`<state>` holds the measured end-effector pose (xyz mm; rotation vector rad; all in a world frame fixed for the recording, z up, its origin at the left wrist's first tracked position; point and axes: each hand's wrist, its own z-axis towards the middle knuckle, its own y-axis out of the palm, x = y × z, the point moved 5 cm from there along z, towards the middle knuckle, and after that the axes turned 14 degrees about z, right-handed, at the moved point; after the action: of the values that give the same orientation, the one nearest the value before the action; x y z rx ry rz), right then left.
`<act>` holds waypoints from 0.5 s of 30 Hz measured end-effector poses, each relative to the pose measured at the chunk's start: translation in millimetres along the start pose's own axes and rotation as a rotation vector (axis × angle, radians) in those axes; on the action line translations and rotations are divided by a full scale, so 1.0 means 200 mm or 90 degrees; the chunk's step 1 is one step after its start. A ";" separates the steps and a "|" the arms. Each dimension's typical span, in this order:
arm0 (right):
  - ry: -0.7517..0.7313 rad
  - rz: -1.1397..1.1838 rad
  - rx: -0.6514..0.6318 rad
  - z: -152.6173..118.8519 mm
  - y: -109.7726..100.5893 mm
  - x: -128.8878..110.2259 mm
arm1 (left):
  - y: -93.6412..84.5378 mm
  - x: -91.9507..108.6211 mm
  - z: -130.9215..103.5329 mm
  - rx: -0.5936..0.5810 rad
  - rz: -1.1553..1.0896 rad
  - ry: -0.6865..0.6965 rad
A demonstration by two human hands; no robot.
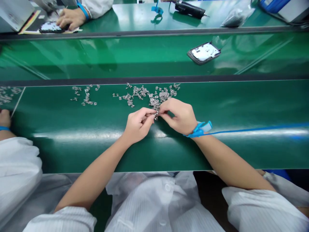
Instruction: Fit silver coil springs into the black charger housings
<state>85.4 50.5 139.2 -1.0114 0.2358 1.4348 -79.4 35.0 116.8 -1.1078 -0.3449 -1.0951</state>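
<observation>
Small silvery metal springs (138, 92), coiled and wiry, lie in a loose heap on the green bench (238, 112). My left hand (140, 125) pinches at the near edge of this heap, thumb and fingertips closed on a tiny metal spring. Opposite it, almost touching its fingertips, my right hand (179, 115) is closed in a pinch on the same bit of metal. Fingertips partly cover the piece, so its exact shape is unclear. A blue wrist strap (199, 129) circles my right wrist, its cord running off to the right.
More springs (87, 96) lie to the left, with others beyond a white line. A co-worker's hand (4, 118) is at the left edge. Across the green channel, another person's hand (70, 18) touches a device. An opened device housing (204, 52) and a black electric screwdriver (189, 9) lie farther back.
</observation>
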 end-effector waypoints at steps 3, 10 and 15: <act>-0.059 -0.032 0.009 0.00 0.01 -0.04 | -0.01 -0.01 0.00 0.036 0.003 -0.010; 0.147 0.182 0.045 -0.03 0.05 0.05 | -0.03 0.00 0.00 0.082 0.076 0.034; 0.260 0.342 0.099 -0.06 0.07 0.11 | -0.02 0.01 -0.01 0.079 0.136 0.052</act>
<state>82.0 55.0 111.5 -1.1553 0.9615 1.6378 -82.8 32.3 120.4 -0.9637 -0.2217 -0.9147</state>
